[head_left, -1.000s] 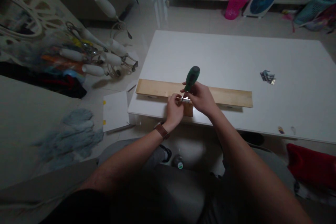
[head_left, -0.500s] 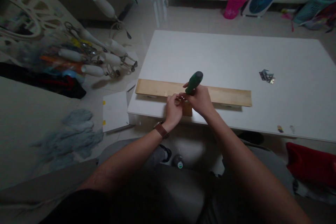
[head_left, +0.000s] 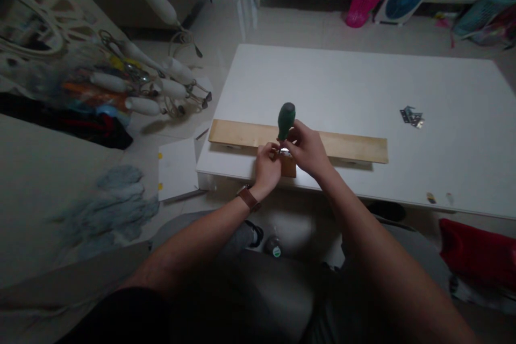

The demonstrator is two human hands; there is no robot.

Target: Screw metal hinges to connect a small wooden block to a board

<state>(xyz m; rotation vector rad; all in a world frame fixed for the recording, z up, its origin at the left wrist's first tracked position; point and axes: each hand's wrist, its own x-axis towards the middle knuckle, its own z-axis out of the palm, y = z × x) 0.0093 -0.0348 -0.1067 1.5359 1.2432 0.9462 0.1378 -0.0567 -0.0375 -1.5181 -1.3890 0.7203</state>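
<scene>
A green-handled screwdriver (head_left: 286, 120) stands nearly upright over a long pale wooden plank (head_left: 355, 148) that lies across a white tabletop (head_left: 330, 91). My right hand (head_left: 309, 148) is closed on the screwdriver low down, by thumb and fingers. Beside the screwdriver's tip, my left hand (head_left: 268, 165) pinches, with its fingertips closed on something too small to make out. A shiny metal piece (head_left: 285, 151) shows between the hands, at the edge of a brown wooden block (head_left: 288, 167). That block juts from the plank toward me; my fingers partly cover where they meet.
Several metal brackets (head_left: 411, 116) lie in a small pile on the right of the tabletop. Two small items (head_left: 431, 198) rest near its front edge. White-shaded lamp arms (head_left: 171, 90) stand on the floor at left, and a bottle (head_left: 274, 247) is below the front edge.
The screwdriver has swung from leaning right to nearly upright, its handle moving left. My right fingers have shifted lower on it, uncovering the shiny metal piece. My left hand stays in place.
</scene>
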